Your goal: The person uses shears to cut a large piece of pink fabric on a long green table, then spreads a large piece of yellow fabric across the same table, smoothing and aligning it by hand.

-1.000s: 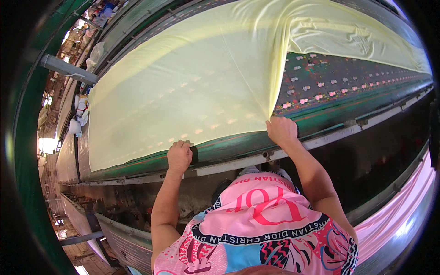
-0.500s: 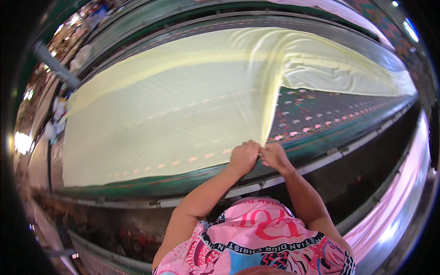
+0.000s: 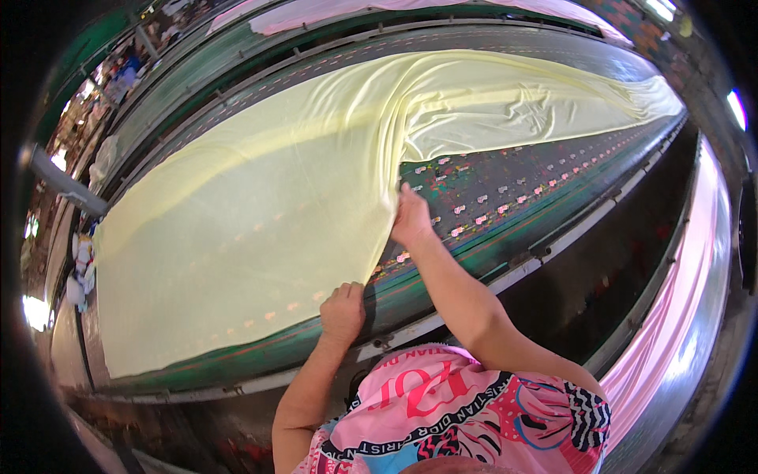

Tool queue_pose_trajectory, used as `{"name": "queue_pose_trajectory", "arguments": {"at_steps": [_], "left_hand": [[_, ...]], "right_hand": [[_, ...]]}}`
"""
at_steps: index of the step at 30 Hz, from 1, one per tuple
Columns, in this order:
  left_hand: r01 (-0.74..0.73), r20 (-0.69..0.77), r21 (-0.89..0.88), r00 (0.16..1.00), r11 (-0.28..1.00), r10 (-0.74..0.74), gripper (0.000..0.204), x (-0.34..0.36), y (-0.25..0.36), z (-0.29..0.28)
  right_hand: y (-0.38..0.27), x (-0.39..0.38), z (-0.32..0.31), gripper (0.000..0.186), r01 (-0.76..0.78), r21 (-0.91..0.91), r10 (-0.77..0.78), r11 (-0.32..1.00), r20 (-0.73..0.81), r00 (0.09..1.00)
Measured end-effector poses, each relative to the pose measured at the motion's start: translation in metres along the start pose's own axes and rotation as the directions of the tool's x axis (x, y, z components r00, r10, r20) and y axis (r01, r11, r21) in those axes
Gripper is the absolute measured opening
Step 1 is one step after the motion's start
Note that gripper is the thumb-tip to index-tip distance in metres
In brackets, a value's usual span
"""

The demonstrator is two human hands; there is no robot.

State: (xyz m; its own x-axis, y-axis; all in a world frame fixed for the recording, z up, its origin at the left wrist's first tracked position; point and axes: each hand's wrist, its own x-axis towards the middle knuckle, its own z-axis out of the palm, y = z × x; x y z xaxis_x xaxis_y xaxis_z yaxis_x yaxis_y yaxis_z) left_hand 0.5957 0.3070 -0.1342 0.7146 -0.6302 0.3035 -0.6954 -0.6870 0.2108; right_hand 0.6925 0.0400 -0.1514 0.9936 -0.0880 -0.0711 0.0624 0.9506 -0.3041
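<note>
Pale yellow fabric [image 3: 229,213] lies over a long dark table [image 3: 489,178], flat on the left and gathered into folds toward the right. At the near edge of the fabric, my left hand [image 3: 343,310] is closed on its corner. Farther up the same side edge, my right hand [image 3: 412,216] is closed round a fold of the fabric; its fingertips are partly hidden. Between my hands the edge runs in a slanting line. Small pale pink marks in rows show on the bare table top and faintly through the fabric.
A green strip and a metal rail [image 3: 553,249] run along the table's near side. Pink fabric [image 3: 671,292] lies on another table at the right, and more pink cloth [image 3: 332,14] at the back. A grey post [image 3: 67,186] stands at the left.
My hands, together at the near edge before, are now apart. The left has moved left and nearer, the right farther away. The fabric's folded edge has shifted left, baring more table.
</note>
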Motion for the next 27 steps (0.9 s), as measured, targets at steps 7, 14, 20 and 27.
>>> {"name": "queue_pose_trajectory", "arguments": {"at_steps": [7, 14, 20, 27], "left_hand": [[0.098, 0.001, 0.187, 0.995, 0.978, -0.1, 0.013, 0.0, 0.024, 0.002], [0.232, 0.026, 0.196, 0.97, 0.953, -0.241, 0.011, 0.007, 0.048, -0.007], [0.192, 0.027, 0.21, 0.979, 0.959, -0.202, 0.012, 0.015, 0.057, -0.006], [0.182, 0.039, 0.152, 0.981, 0.971, -0.19, 0.013, 0.009, 0.054, -0.004]], "right_hand": [[-0.169, -0.048, -0.035, 0.03, -0.184, -0.143, 0.146, 0.972, -0.24, 0.96], [-0.221, -0.114, -0.042, 0.026, -0.339, -0.911, -0.058, 0.235, -0.361, 0.931], [-0.242, -0.15, -0.03, 0.04, -0.28, -0.702, -0.145, -0.655, -0.246, 0.958], [-0.238, -0.175, -0.008, 0.042, -0.322, -0.577, -0.135, -0.75, -0.344, 0.929]]}}
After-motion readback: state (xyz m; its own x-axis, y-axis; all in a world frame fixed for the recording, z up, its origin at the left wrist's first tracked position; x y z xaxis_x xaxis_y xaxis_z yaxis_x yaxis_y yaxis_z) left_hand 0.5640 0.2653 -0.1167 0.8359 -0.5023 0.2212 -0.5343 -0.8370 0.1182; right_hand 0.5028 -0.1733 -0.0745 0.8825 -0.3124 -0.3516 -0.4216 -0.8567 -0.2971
